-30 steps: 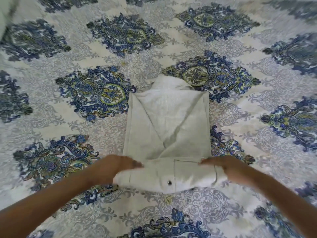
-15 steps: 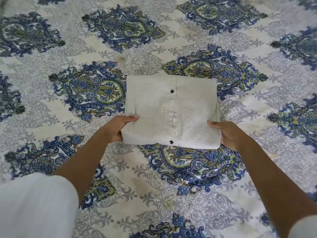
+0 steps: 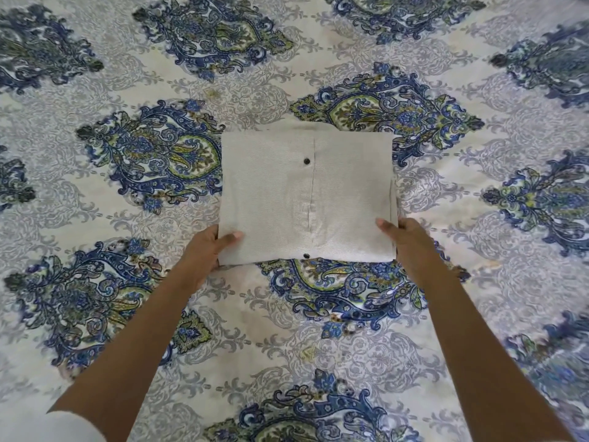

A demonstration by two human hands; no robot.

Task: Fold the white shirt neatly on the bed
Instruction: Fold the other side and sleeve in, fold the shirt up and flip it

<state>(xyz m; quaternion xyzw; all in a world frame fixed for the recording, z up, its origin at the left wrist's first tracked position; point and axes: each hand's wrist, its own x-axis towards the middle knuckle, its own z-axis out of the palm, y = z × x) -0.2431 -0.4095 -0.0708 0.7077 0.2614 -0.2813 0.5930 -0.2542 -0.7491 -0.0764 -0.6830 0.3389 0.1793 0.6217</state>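
Folded shirt on the bed, seen from the foot of it. The white, coarse-woven button-front shirt (image 3: 306, 199) lies as a compact rectangle near the middle of the bed's blue, green and grey paisley-medallion cover (image 3: 318, 330), button placket running up its centre. One dark round button (image 3: 307, 160) sits in the upper half and a second dark button (image 3: 307, 256) at the near edge.

The left hand (image 3: 207, 247) pinches the near-left corner, thumb on top and fingers tucked out of sight beneath. The right hand (image 3: 408, 244) pinches the near-right corner the same way, thumb tip laid on the cloth. A white sleeve (image 3: 73, 425) shows at the left arm.

Risks, as judged from here:
- The stacked layers show at the right edge, slightly offset. A lift or tug by one hand ahead of the other would probably let them slide and fan open.
- The placket carries a small pucker just below centre. Pressing it flat without smoothing could set a crease.
- The bed is soft, so a firm push could sink one side and skew the rectangle.
- Letting go abruptly may allow the top fold to spring back.

Writing — none can be read. No brand tag, care label or print shows on the shirt or the cover.
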